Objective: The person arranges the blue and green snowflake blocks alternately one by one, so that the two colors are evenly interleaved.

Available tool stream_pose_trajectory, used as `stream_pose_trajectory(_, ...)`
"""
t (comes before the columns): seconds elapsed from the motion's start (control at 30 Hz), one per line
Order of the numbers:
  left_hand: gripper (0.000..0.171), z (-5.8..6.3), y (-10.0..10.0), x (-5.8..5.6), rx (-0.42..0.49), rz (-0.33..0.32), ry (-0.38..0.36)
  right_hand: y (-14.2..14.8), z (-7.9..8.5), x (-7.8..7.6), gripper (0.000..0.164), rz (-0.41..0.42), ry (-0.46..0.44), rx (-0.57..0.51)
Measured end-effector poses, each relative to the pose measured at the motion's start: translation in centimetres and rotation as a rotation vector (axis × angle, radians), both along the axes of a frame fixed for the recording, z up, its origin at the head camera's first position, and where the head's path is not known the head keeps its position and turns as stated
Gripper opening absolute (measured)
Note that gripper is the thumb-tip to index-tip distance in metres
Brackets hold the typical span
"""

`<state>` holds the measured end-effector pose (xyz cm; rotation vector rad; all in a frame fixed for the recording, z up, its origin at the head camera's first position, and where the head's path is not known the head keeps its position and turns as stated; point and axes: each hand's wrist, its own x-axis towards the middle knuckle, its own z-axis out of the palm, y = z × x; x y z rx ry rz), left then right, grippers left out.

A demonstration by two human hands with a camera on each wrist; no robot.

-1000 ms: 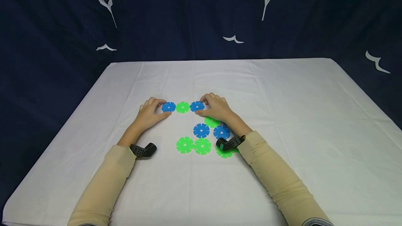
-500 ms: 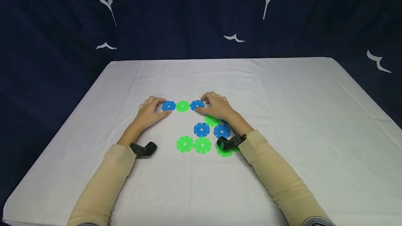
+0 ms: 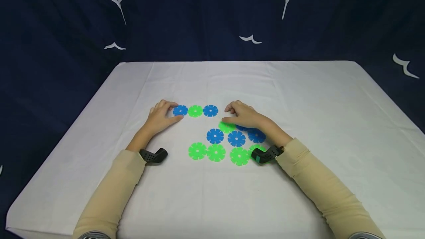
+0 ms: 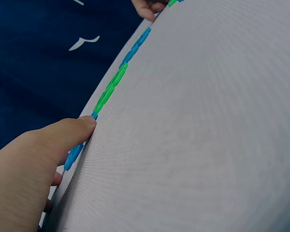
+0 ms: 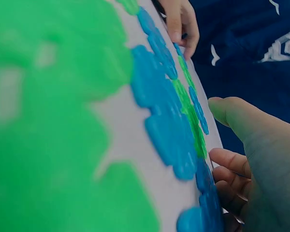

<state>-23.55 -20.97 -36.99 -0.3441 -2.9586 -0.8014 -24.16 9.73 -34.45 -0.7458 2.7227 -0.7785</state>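
Observation:
At the back of the cluster, three flat notched toy discs form a joined row: a left blue interlocking disc [image 3: 180, 110], a green interlocking disc [image 3: 195, 111] and a right blue interlocking disc [image 3: 210, 111]. My left hand [image 3: 157, 121] holds the left blue disc by its edges between thumb [image 4: 82, 129] and forefinger. To the right of the row, my right hand [image 3: 246, 116] is apart from it, thumb and fingers spread with nothing between them. Its thumb lies just over a second green disc [image 3: 227, 127] in the head view. The right wrist view shows that hand above nearby discs.
Several more discs lie on the white tablecloth [image 3: 166, 198] nearer the body, among them a blue disc [image 3: 215, 136], another blue disc [image 3: 236, 139] and a front green disc [image 3: 197, 151]. The right wrist partly covers some. A dark blue curtain [image 3: 199, 14] hangs behind the table.
My right hand has let go of the right blue disc and moved to the right, uncovering more discs below. The left hand stays on the left blue disc. The head view has shifted slightly.

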Motion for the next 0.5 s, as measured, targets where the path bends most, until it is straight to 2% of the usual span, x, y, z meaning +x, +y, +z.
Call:
stream_pose_trajectory(0.17, 0.057, 0.0, 0.0, 0.1, 0.000, 0.004, -0.001, 0.7, -0.3, 0.9, 0.050, 0.038, 0.010, 0.028)
stream_pose_trajectory(0.5, 0.057, -0.1, 0.0, 0.2, -0.003, 0.003, 0.006, 0.6, -1.0, 2.3, 0.052, -0.010, 0.112, 0.064)
